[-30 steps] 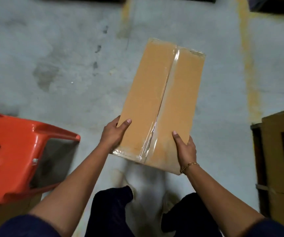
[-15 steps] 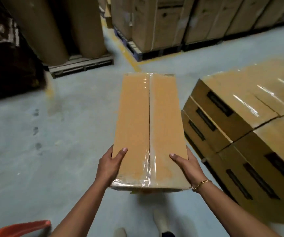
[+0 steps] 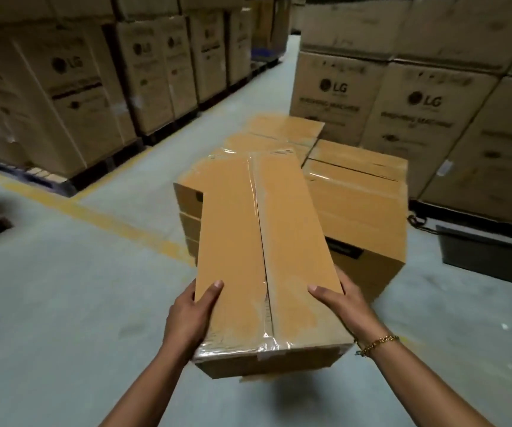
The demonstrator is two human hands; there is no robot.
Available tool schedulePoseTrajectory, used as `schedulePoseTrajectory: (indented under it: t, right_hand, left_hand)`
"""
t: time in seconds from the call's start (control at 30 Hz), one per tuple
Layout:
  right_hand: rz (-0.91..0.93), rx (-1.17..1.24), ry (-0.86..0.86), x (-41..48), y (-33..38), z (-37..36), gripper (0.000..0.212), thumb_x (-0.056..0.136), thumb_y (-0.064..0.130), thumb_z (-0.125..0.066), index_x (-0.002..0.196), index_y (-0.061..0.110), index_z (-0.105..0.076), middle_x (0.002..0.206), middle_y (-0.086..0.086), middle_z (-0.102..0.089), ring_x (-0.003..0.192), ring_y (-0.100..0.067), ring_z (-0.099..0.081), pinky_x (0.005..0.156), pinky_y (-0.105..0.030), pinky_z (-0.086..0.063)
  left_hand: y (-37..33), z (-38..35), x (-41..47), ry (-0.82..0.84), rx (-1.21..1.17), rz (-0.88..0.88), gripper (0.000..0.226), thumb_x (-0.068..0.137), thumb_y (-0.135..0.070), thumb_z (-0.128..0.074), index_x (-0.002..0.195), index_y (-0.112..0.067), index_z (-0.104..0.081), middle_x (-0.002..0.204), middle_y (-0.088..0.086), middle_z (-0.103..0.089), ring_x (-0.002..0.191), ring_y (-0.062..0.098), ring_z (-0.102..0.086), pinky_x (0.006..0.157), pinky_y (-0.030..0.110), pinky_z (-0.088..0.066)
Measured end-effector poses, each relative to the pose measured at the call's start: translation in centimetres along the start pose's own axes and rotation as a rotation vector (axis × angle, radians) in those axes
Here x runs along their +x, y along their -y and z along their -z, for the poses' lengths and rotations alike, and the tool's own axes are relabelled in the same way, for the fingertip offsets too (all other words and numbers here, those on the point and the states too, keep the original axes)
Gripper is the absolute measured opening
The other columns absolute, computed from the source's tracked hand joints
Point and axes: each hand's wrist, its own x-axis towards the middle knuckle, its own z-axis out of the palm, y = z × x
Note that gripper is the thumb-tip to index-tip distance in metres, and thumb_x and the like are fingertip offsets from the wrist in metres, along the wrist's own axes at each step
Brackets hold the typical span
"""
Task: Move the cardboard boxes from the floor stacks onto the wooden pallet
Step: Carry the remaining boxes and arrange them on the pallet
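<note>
Left hand (image 3: 186,318) and right hand (image 3: 344,306) are held tight on the near corners of the long cardboard box (image 3: 233,241), thumbs on top. A second ago bare floor (image 3: 63,303) was seen under it; now a pile of boxes (image 3: 356,204) is met, so the drop seems near. Smooth brown card, shiny tape (image 3: 259,229) down the middle. No pallet is seen.

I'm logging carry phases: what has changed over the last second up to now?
The person has turned with the carried box: the orange chair is out of view, and the stack of taped boxes, at the right half a second ago, now lies straight ahead behind its far end. Nothing let go: left hand and right hand still grip its near end, thumbs on top.
</note>
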Motion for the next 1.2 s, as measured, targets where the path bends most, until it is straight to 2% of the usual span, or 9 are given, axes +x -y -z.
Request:
schedulePoseTrajectory:
  t: [0.13, 0.2, 0.3, 0.47, 0.57, 0.67, 0.8, 1.07, 1.2]
  right_hand:
    - [0.003, 0.006, -0.115, 1.4, 0.7, 10.1, 0.046, 0.088, 0.026, -0.078, 0.119, 0.052, -0.054, 0.112, 0.016, -0.07, 0.102, -0.008, -0.069, 0.086, -0.03, -0.058]
    - [-0.009, -0.006, -0.166, 2.3, 0.5, 15.2, 0.043, 0.088, 0.032, -0.078, 0.117, 0.054, -0.055, 0.114, 0.016, -0.07, 0.104, -0.01, -0.069, 0.091, -0.035, -0.057]
    - [-0.042, -0.024, -0.244, 3.7, 0.1, 22.2, 0.05, 0.086, 0.041, -0.079, 0.129, 0.048, -0.055, 0.118, 0.012, -0.071, 0.108, -0.015, -0.069, 0.098, -0.046, -0.056]
    - [-0.057, -0.006, -0.335, 7.2, -0.8, 31.0, 0.046, 0.085, 0.038, -0.08, 0.126, 0.045, -0.061, 0.116, 0.015, -0.074, 0.108, -0.013, -0.07, 0.101, -0.048, -0.054]
    - [-0.085, 0.041, -0.381, 9.8, -1.3, 35.3, 0.041, 0.087, 0.033, -0.079, 0.122, 0.045, -0.062, 0.114, 0.015, -0.074, 0.106, -0.012, -0.071, 0.101, -0.047, -0.055]
    - [-0.11, 0.074, -0.43, 12.9, -1.2, 39.1, 0.039, 0.087, 0.03, -0.079, 0.119, 0.045, -0.062, 0.111, 0.014, -0.075, 0.104, -0.013, -0.072, 0.1, -0.046, -0.055]
    - [-0.117, 0.108, -0.497, 16.9, -0.8, 44.2, 0.041, 0.088, 0.029, -0.078, 0.122, 0.044, -0.061, 0.112, 0.012, -0.075, 0.104, -0.014, -0.072, 0.097, -0.043, -0.057]
    - [-0.127, 0.16, -0.566, 25.3, -1.3, 56.7, 0.038, 0.087, 0.025, -0.079, 0.118, 0.042, -0.063, 0.111, 0.01, -0.076, 0.099, -0.013, -0.073, 0.093, -0.039, -0.058]
    - [-0.118, 0.125, -0.527, 31.2, -2.8, 65.1, 0.049, 0.085, 0.029, -0.081, 0.13, 0.036, -0.062, 0.113, 0.011, -0.075, 0.104, -0.013, -0.072, 0.098, -0.043, -0.056]
  left_hand:
    - [-5.7, -9.9, 2.0, 0.101, 0.007, -0.049, 0.042, 0.092, -0.064, -0.059, 0.12, -0.034, -0.067, 0.106, -0.009, -0.075, 0.092, 0.015, -0.071, 0.085, 0.042, -0.057]
    - [-8.3, -15.0, 2.7, 0.159, -0.003, -0.064, 0.046, 0.092, -0.062, -0.06, 0.125, -0.03, -0.066, 0.109, -0.005, -0.074, 0.094, 0.016, -0.07, 0.082, 0.04, -0.056]
    - [-12.0, -22.1, 3.8, 0.25, -0.035, -0.066, 0.047, 0.092, -0.06, -0.062, 0.126, -0.028, -0.065, 0.11, -0.005, -0.074, 0.095, 0.015, -0.07, 0.082, 0.039, -0.057]
    - [-16.9, -31.9, 6.7, 0.387, -0.071, -0.072, 0.044, 0.094, -0.05, -0.065, 0.127, -0.021, -0.064, 0.107, -0.005, -0.073, 0.095, 0.014, -0.07, 0.076, 0.031, -0.056]
    - [-19.2, -37.4, 9.3, 0.455, -0.051, -0.068, 0.044, 0.094, -0.051, -0.066, 0.128, -0.023, -0.065, 0.11, -0.002, -0.074, 0.097, 0.018, -0.071, 0.086, 0.041, -0.059]
    - [-21.3, -42.5, 12.6, 0.477, 0.02, -0.106, 0.047, 0.088, -0.063, -0.066, 0.119, -0.028, -0.069, 0.106, -0.006, -0.076, 0.096, 0.018, -0.072, 0.091, 0.047, -0.058]
    - [-24.9, -48.8, 16.2, 0.511, 0.087, -0.134, 0.07, 0.072, -0.079, -0.061, 0.122, -0.03, -0.07, 0.104, -0.012, -0.076, 0.095, 0.015, -0.072, 0.091, 0.045, -0.058]
    - [-32.0, -63.4, 21.8, 0.579, 0.13, -0.174, 0.074, 0.07, -0.082, -0.059, 0.124, -0.033, -0.069, 0.105, -0.012, -0.076, 0.093, 0.016, -0.073, 0.089, 0.046, -0.059]
    - [-34.4, -72.4, 24.1, 0.553, 0.106, -0.15, 0.07, 0.07, -0.082, -0.061, 0.12, -0.034, -0.07, 0.103, -0.013, -0.076, 0.093, 0.015, -0.073, 0.09, 0.045, -0.059]
